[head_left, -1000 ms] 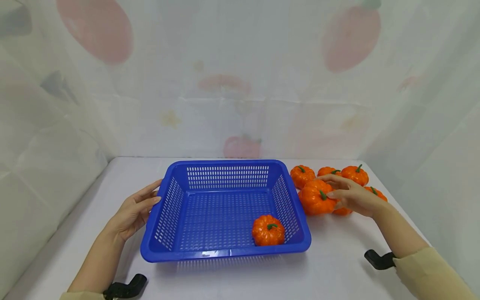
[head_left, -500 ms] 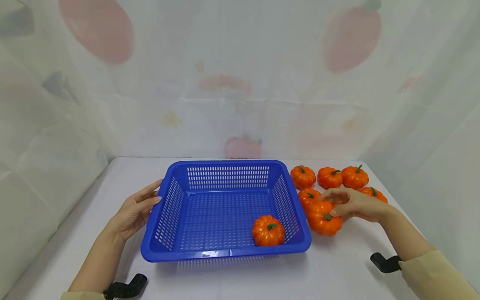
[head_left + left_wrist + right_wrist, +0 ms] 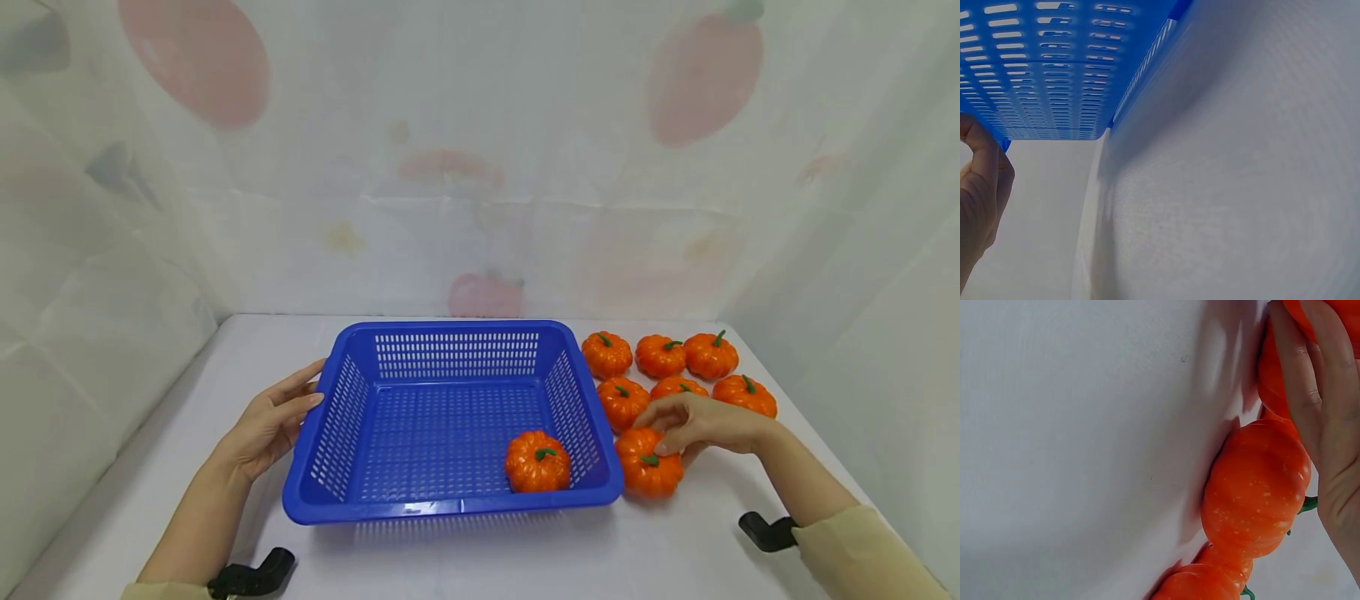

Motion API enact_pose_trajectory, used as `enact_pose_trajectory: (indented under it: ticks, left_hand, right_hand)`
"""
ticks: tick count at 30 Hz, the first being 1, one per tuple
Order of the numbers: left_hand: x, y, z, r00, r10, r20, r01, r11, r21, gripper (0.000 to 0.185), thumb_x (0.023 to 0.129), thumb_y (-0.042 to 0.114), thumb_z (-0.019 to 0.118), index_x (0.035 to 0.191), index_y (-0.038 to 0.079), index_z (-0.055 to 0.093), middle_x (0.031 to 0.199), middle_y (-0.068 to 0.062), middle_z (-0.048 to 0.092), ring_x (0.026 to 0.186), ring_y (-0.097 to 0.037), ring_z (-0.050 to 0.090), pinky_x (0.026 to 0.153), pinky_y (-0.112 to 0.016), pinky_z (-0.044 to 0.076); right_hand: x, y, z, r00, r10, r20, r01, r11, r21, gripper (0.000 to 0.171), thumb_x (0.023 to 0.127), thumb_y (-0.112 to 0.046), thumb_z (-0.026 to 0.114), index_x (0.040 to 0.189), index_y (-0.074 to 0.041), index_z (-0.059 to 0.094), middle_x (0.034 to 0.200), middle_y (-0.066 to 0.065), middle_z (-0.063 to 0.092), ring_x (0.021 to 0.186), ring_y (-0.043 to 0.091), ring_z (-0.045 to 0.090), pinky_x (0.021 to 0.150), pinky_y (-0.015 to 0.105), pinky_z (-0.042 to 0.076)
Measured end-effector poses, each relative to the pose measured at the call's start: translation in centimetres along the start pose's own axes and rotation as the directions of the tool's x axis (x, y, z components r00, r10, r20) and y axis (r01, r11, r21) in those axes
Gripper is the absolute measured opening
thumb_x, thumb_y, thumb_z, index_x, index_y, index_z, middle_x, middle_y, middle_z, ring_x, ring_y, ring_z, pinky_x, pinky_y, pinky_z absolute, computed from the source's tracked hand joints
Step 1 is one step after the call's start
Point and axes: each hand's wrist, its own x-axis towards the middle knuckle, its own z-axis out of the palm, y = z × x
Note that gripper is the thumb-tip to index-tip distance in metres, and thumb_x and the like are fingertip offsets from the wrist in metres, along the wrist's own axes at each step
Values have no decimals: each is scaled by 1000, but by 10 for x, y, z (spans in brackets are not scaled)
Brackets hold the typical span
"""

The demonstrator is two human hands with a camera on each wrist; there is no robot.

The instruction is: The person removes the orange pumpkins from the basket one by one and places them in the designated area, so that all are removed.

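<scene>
My right hand grips a small orange pumpkin with a green stem from above, beside the right wall of a blue plastic basket. In the right wrist view this pumpkin shows only partly at the top corner, with my fingers on it. My left hand holds the basket's left rim, its thumb on the edge. From the left wrist camera, the slotted basket wall fills the upper left, with part of the left hand against it. One pumpkin sits inside, at the basket's front right corner.
Several more pumpkins stand on the white table right of the basket, including a back one, a middle one and a right one. White printed sheeting encloses the back and sides.
My right hand has brought its pumpkin toward me and lower, to the front of the others, uncovering those behind. The left hand and basket stay put.
</scene>
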Motion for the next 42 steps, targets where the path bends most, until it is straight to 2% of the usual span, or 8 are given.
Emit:
enact_pose_trajectory:
  ticks: [7, 13, 23, 29, 42]
  left_hand:
    - [0, 0, -1, 1000, 1, 2, -1, 1000, 2, 57, 102, 6, 47, 156, 18, 30, 111, 3, 63, 93, -8, 71, 79, -24, 61]
    - [0, -1, -1, 1000, 4, 2, -4, 1000, 0, 56, 102, 6, 47, 155, 20, 34, 111, 3, 63, 93, -8, 71, 78, -25, 61]
    - [0, 0, 0, 1000, 3, 6, -3, 1000, -2, 56, 102, 6, 47, 155, 19, 33, 111, 3, 63, 93, -8, 71, 78, -25, 62]
    - [0, 0, 0, 1000, -3, -3, 3, 1000, 8, 57, 102, 7, 48, 156, 19, 31, 111, 3, 63, 94, -8, 71, 79, -26, 62]
    - [1, -2, -2, 1000, 2, 0, -2, 1000, -2, 59, 102, 6, 48, 157, 17, 28, 112, 3, 63, 94, -8, 70, 79, -25, 61]
  right_hand:
    - [0, 2, 1, 999, 32, -10, -32, 999, -12, 48, 86, -18, 70, 130, -2, 61, 123, 11, 60, 92, 19, 68, 73, 39, 63]
    - [0, 4, 2, 999, 47, -12, -47, 999, -1, 46, 87, -16, 71, 130, -2, 61, 123, 13, 65, 94, 22, 70, 73, 39, 63]
    - [-1, 2, 1, 999, 41, -22, -41, 999, -2, 44, 88, -15, 70, 130, -3, 61, 130, 14, 64, 102, 21, 69, 75, 42, 63]
    - [-2, 1, 0, 999, 40, -25, -40, 999, -4, 45, 89, -15, 70, 131, -3, 61, 133, 16, 61, 100, 22, 68, 75, 42, 63]
    - [-7, 1, -5, 998, 53, -30, -54, 998, -45, 45, 92, -20, 67, 133, -6, 60, 133, 13, 61, 104, 21, 67, 81, 40, 62]
